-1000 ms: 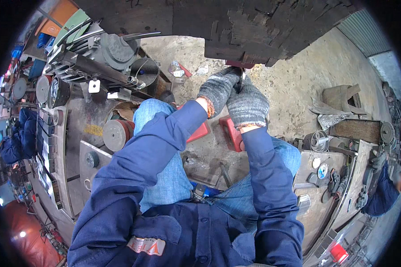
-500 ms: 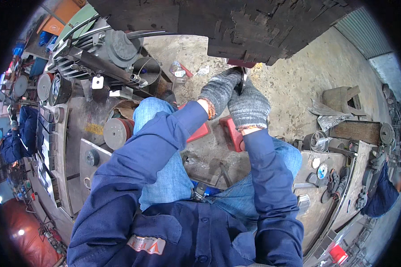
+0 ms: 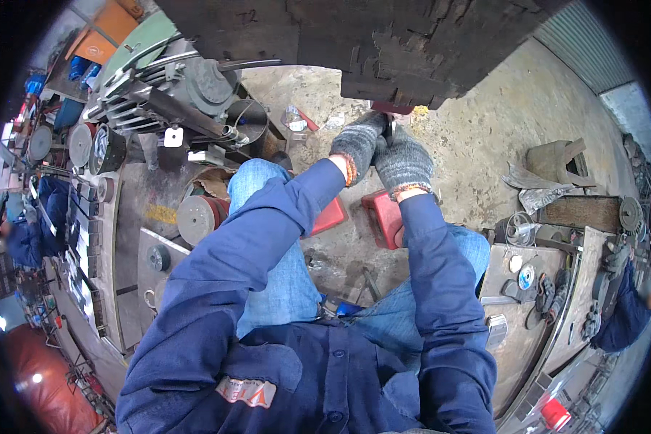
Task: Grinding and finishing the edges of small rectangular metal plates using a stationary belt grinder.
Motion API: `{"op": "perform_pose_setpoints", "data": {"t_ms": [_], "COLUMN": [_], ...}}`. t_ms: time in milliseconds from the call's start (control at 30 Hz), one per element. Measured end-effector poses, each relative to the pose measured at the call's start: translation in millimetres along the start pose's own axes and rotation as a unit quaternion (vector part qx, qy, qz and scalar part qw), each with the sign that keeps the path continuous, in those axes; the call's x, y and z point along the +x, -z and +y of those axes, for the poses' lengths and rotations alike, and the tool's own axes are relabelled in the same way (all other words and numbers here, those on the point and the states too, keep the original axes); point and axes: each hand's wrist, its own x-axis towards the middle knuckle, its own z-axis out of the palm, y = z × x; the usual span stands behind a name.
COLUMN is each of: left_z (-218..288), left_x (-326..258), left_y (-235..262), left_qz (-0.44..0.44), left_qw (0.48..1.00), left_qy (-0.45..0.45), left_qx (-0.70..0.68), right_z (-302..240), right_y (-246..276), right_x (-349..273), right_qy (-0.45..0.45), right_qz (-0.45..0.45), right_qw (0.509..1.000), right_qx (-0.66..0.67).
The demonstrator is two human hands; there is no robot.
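My left hand (image 3: 359, 142), in a grey knitted glove, is closed at the top middle of the picture. Beside and touching it, my right hand (image 3: 406, 162) wears a matching glove and is also closed. Between the fingers shows a thin metal piece (image 3: 391, 132), mostly covered by the gloves; its kind is unclear. The fingertips reach a dark red edge (image 3: 392, 108) under a big dark, scuffed panel (image 3: 412, 54). Whether the metal touches that edge is hidden.
A finned motor (image 3: 210, 81) and a bucket (image 3: 252, 119) stand left. Red plastic objects (image 3: 385, 217) lie between my knees. At right is a bench (image 3: 517, 318) with discs and gloves. Other people (image 3: 25, 235) work at the far left and right (image 3: 626, 307).
Both hands stay together at the panel's edge, with the gloves slightly turned and the metal piece showing less. The whole view has shifted a little.
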Motion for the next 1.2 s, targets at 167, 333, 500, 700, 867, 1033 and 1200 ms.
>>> {"op": "perform_pose_setpoints", "data": {"t_ms": [167, 333, 500, 700, 867, 1033, 1200], "left_z": [17.0, 66.9, 94.3, 111.6, 108.8, 118.1, 99.7], "left_x": [-67.1, -175.5, -237.3, -263.6, -253.0, -250.9, -222.6], "left_y": [-8.2, -1.0, -7.2, -15.9, -14.8, -21.0, -12.0], "left_qz": [0.043, 0.065, 0.087, 0.046, 0.023, -0.085, -0.169], "left_qw": [0.961, 0.973, 0.973, 0.973, 0.889, 0.940, 0.965], "left_qy": [-0.029, -0.211, -0.210, -0.200, -0.397, -0.321, -0.201], "left_qx": [-0.272, 0.070, -0.049, -0.101, 0.228, 0.072, 0.027], "right_z": [1.9, 0.7, -7.5, -5.6, 14.1, 51.0, 98.5], "right_y": [20.4, 30.3, 29.0, 31.0, 45.0, 51.7, 58.5], "right_x": [-80.1, -178.4, -246.4, -287.0, -310.1, -322.1, -353.0], "right_qy": [0.069, 0.115, 0.119, 0.115, -0.020, -0.145, -0.148], "right_qz": [0.059, 0.130, 0.171, 0.269, 0.170, 0.038, 0.112], "right_qw": [0.992, 0.977, 0.947, 0.925, 0.898, 0.637, 0.547], "right_qx": [0.092, 0.122, 0.243, 0.243, 0.405, 0.756, 0.816]}}
